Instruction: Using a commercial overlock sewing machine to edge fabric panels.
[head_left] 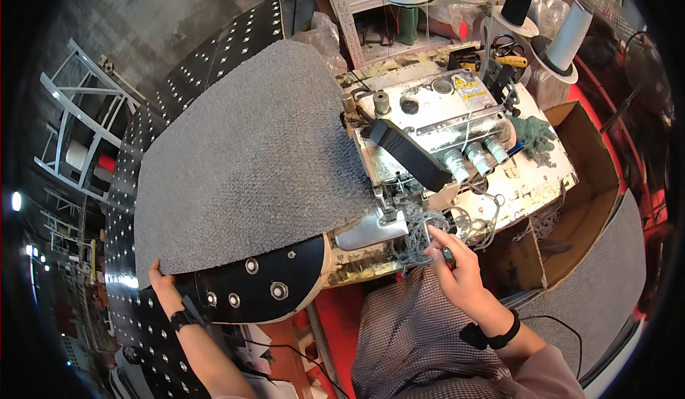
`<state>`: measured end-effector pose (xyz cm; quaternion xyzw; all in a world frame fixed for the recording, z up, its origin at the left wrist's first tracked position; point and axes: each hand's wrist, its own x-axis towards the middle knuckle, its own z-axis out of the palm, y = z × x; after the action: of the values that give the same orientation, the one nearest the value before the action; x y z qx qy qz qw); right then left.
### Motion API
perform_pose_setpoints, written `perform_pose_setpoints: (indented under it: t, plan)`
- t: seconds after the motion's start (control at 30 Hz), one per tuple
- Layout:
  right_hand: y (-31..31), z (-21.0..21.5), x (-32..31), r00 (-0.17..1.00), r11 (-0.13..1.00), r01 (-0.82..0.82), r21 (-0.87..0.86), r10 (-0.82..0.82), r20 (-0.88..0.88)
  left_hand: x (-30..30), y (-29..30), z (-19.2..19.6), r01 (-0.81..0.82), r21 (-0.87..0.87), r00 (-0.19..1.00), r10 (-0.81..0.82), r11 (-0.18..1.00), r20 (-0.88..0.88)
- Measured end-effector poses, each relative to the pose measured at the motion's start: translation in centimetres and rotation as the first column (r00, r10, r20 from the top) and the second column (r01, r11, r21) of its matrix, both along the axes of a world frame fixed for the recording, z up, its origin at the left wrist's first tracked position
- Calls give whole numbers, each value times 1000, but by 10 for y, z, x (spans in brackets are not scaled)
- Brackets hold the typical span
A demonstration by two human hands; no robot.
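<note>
A large grey carpet piece point(242, 149) lies across the dotted black table, its right edge running in beside the sewing machine point(435, 128). At its near left corner, my left hand point(164, 288) grips the edge, with part of the fingers hidden. My right hand point(460, 274) is closed around a small tool with a dark green handle point(448, 256); its exact kind is unclear. The fingertips are beside a tangle of grey thread point(417, 238), just right of the machine's shiny metal plate point(371, 231).
Thread cones point(573, 39) stand behind the machine. A cardboard box point(585, 164) is at its right, with another grey carpet piece point(614, 256) beyond. Green cloth point(531, 135) lies on the machine bed. Metal ball rollers stud the black table point(246, 285).
</note>
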<state>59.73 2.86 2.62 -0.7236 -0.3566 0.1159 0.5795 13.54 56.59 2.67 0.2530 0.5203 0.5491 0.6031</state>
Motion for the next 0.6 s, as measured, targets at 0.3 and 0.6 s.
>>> perform_pose_setpoints:
  t: [0.3,0.6]
  plan:
    - [3,20,-23,966,968,-234,-93,242,89,55,-92,34,514,338,5,391,789,-920]
    - [121,69,-191,391,556,-800,-224,768,508,92,-397,133,736,337,141,354,587,-925]
